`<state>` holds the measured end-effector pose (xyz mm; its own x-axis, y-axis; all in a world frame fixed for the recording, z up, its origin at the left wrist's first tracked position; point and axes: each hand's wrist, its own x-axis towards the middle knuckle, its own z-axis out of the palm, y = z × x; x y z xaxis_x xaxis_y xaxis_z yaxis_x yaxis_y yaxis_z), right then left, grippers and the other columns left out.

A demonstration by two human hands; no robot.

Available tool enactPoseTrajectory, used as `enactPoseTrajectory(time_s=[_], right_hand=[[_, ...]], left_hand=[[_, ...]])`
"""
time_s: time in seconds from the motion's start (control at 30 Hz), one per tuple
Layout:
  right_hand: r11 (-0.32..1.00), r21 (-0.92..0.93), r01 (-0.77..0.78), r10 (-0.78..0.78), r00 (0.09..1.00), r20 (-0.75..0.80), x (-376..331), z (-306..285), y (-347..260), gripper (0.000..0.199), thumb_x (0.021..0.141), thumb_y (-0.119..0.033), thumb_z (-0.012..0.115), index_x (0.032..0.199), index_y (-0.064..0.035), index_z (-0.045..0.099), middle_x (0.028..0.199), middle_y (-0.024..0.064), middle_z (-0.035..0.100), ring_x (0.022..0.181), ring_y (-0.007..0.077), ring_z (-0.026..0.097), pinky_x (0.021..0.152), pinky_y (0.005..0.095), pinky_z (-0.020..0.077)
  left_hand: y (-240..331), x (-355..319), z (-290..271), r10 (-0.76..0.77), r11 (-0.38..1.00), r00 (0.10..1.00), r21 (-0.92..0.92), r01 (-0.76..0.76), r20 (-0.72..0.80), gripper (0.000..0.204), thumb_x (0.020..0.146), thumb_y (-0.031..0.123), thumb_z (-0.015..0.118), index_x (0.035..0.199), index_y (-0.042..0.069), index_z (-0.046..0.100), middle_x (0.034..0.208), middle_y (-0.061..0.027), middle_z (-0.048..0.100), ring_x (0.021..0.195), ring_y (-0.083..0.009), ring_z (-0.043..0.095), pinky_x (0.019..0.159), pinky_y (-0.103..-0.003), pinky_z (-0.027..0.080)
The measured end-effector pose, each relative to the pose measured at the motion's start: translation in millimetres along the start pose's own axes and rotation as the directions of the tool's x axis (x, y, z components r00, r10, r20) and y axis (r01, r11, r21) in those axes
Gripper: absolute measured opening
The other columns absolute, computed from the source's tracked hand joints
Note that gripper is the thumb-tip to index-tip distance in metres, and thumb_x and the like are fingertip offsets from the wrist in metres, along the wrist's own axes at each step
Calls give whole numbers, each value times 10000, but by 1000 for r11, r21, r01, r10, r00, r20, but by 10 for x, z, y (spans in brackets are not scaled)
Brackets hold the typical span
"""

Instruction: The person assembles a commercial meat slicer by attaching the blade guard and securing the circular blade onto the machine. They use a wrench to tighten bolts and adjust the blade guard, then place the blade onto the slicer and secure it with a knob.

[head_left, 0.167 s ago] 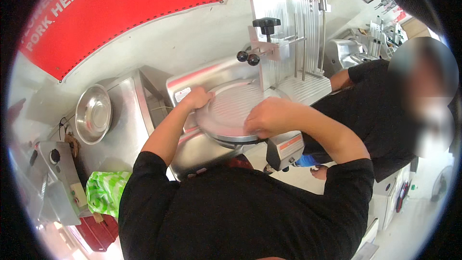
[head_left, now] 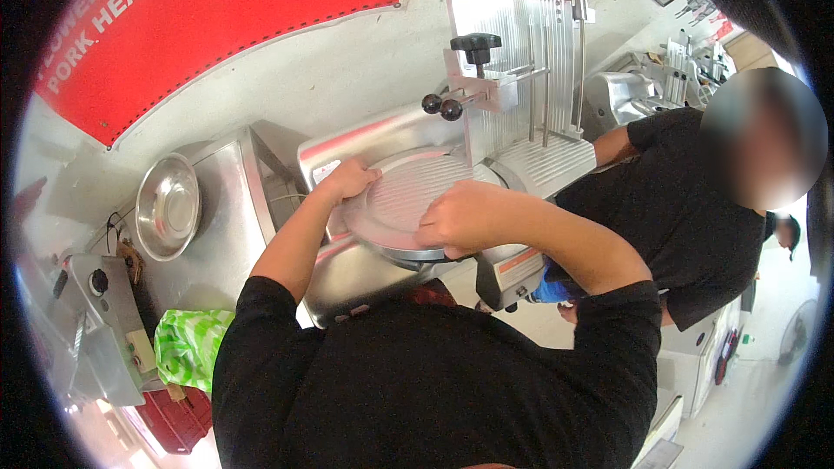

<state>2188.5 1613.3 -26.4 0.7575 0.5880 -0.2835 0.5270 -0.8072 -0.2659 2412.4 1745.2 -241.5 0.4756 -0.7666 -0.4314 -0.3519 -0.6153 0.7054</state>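
Note:
A round ribbed metal blade cover (head_left: 415, 194) lies at the front of a steel meat slicer (head_left: 334, 135). At the cover's left rim, my left hand (head_left: 351, 180) bends its fingers over the edge. My right hand (head_left: 459, 219) is closed on the right front rim, its fingertips partly hidden behind the knuckles. Past my right hand stands the slicer's upright ribbed plate (head_left: 512, 61), with a black clamp knob (head_left: 475, 45) and two black ball handles.
Left of the slicer, a steel bowl (head_left: 168, 207) rests on a metal table (head_left: 224, 187). A green and white bag (head_left: 193, 349) hangs near another machine (head_left: 109, 313). Close on the right, a co-worker in a black shirt (head_left: 651, 200) reaches an arm behind the slicer's ribbed tray (head_left: 547, 165).
The blade cover and both hands have shifted slightly left, the right hand most. Behind the co-worker, part of another person has come into sight.

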Motion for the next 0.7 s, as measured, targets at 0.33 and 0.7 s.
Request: enactPoseTrajectory(time_s=[0.33,0.7], right_hand=[[951,-306,-41,-79,927,-367,-75,139,-142,310,797,-205,626,1074,-67,647,877,25,652,824,152,671,539,306,556],[893,-420,163,-390,747,-539,604,-789,-1322,394,787,-267,592,1054,5,693,965,138,695,926,267,661,747,368,525]], left_hand=[[201,-439,-487,-149,925,988,-357,126,-39,483,905,339,640,1048,-119,694,926,-185,723,843,-251,676,782,-390,526],[-571,-2730,-755,-280,648,934,-761,13,-222,550,948,405,691,1218,-68,622,1050,-88,702,922,-163,639,857,-325,508]])
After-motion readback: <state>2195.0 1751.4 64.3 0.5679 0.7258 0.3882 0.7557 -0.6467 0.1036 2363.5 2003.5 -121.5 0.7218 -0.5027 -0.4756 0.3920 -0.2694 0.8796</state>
